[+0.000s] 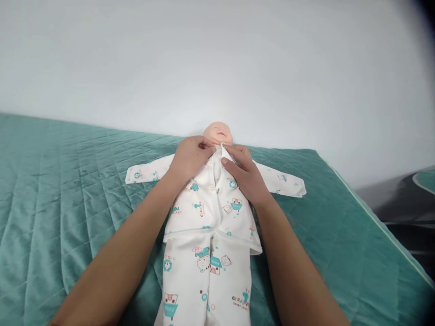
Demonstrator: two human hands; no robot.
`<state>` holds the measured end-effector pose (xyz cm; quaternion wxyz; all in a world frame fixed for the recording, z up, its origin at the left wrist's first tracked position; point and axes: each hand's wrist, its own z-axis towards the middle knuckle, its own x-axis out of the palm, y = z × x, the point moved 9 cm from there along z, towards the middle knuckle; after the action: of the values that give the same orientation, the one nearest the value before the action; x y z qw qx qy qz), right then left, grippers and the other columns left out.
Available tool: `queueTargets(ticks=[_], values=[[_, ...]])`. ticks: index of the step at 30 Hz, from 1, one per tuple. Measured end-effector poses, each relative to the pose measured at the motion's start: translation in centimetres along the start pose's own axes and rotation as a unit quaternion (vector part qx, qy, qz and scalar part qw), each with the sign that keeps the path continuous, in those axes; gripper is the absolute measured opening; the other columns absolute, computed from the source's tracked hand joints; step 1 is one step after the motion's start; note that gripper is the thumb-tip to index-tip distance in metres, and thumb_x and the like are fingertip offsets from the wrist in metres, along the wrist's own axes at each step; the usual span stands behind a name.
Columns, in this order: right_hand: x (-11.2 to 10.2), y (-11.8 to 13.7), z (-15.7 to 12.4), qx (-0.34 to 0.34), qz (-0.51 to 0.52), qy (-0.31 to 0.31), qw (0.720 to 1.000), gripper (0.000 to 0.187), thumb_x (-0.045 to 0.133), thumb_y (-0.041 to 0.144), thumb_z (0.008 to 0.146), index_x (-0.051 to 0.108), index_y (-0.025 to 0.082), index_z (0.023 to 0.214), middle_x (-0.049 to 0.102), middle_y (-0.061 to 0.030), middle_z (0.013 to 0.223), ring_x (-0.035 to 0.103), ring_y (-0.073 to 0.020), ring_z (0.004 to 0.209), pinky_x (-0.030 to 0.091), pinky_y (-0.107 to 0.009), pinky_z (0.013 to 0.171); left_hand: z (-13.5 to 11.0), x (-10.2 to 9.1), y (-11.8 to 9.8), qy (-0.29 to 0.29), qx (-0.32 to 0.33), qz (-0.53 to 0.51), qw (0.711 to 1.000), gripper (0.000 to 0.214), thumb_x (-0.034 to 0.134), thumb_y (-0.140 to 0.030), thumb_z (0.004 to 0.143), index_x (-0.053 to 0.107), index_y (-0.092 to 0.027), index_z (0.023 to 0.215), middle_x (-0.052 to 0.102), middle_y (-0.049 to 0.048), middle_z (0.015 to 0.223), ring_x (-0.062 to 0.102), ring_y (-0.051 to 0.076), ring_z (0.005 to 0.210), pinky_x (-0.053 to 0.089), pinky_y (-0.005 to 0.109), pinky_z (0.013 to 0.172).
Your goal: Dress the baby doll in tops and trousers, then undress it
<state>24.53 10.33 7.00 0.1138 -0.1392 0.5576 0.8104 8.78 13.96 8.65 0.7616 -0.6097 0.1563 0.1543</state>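
A baby doll (218, 132) lies on its back, dressed in a white printed baby shirt (200, 208) and matching pants (227, 280). Both sleeves stretch out to the sides. At the collar, just below the doll's chin, my left hand (192, 156) pinches the left edge of the shirt's front opening. Opposite it, my right hand (245, 172) grips the other edge between thumb and fingers. Lower down, the two front edges meet along the middle of the chest. My fingertips partly cover the neckline, so any fastener there is hard to make out.
A green quilted cover (84, 181) spreads beneath the doll, its pale-trimmed edge (374, 222) running down the right side. A plain white wall (204, 59) stands right behind the doll's head. Dark shapes (404, 203) lie beyond the cover at the far right.
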Motion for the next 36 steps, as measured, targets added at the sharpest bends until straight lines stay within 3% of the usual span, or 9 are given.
queueTargets(ticks=[8, 14, 22, 30, 36], values=[[0.5, 0.4, -0.1, -0.006, 0.016, 0.037, 0.999, 0.035, 0.062, 0.039, 0.092, 0.068, 0.038, 0.127, 0.055, -0.0015, 0.135, 0.043, -0.0226, 0.139, 0.031, -0.045, 0.121, 0.4, -0.2, -0.2, 0.006, 0.037, 0.003, 0.999, 0.007, 0.067, -0.024, 0.080, 0.066, -0.019, 0.077, 0.073, 0.0021, 0.083, 0.064, 0.016, 0.079, 0.049, 0.031, 0.080], [0.7, 0.7, -0.1, -0.009, 0.019, 0.045, 0.999, 0.039, 0.062, 0.041, 0.093, 0.066, 0.037, 0.132, 0.055, -0.0019, 0.137, 0.042, -0.0242, 0.140, 0.032, -0.044, 0.121, 0.6, 0.3, 0.2, 0.004, 0.018, -0.106, 0.994, 0.007, 0.066, -0.025, 0.082, 0.064, -0.018, 0.080, 0.069, 0.0013, 0.073, 0.059, 0.012, 0.065, 0.046, 0.028, 0.065], [0.7, 0.5, -0.4, 0.009, 0.033, 0.046, 0.998, 0.044, 0.064, 0.040, 0.091, 0.064, 0.037, 0.135, 0.053, -0.0028, 0.135, 0.045, -0.0232, 0.138, 0.036, -0.044, 0.118, 0.7, 0.7, 0.1, 0.030, 0.038, -0.102, 0.994, 0.008, 0.067, -0.025, 0.082, 0.066, -0.017, 0.082, 0.074, 0.0033, 0.085, 0.066, 0.014, 0.077, 0.050, 0.028, 0.073], [0.2, 0.6, -0.3, 0.005, 0.043, 0.006, 0.999, 0.033, 0.066, 0.037, 0.089, 0.071, 0.034, 0.122, 0.060, -0.0020, 0.132, 0.050, -0.0235, 0.134, 0.037, -0.045, 0.116, 0.4, 0.7, 0.1, 0.032, 0.024, -0.082, 0.996, 0.009, 0.070, -0.025, 0.080, 0.069, -0.017, 0.085, 0.076, 0.0032, 0.088, 0.067, 0.015, 0.081, 0.052, 0.029, 0.077], [-0.6, 0.4, 0.9, 0.027, 0.001, -0.050, 0.998, 0.027, 0.055, 0.034, 0.093, 0.075, 0.028, 0.111, 0.069, -0.0021, 0.123, 0.060, -0.0221, 0.119, 0.042, -0.042, 0.110, 0.6, 0.7, 0.3, 0.028, 0.034, -0.096, 0.994, 0.007, 0.071, -0.024, 0.079, 0.069, -0.018, 0.081, 0.077, 0.0042, 0.091, 0.069, 0.016, 0.084, 0.052, 0.029, 0.080]])
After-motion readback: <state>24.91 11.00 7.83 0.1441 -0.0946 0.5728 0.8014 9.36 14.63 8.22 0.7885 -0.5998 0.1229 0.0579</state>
